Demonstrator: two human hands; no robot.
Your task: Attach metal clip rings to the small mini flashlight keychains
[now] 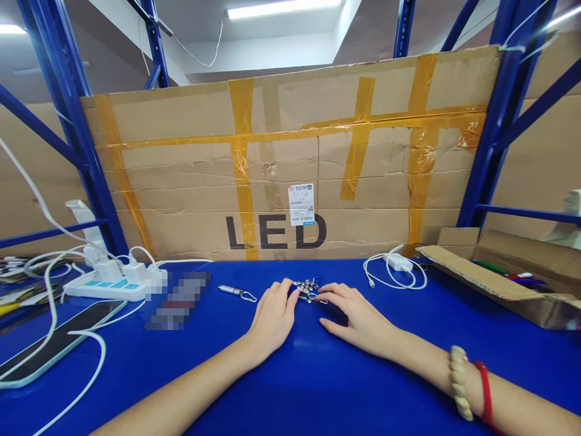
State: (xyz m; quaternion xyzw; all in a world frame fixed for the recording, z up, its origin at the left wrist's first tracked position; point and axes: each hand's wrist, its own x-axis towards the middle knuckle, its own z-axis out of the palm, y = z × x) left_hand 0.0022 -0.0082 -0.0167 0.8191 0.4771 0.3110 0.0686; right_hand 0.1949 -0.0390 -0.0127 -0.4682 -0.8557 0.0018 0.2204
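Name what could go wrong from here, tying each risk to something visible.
1. The small metal pieces lie loosely clustered between the left hand and right hand; a fingertip might scatter some.
2. The silver carabiner keychain lies close beside the left hand, so a sideways move could knock it.
3. A white cable crosses the phone; a tug might shift the phone.

The counter (290,387) is smooth and glossy blue, the small pieces (307,286) on it look like shiny metal, and the panel (190,175) behind is matt, creased cardboard with glossy tape (242,163).
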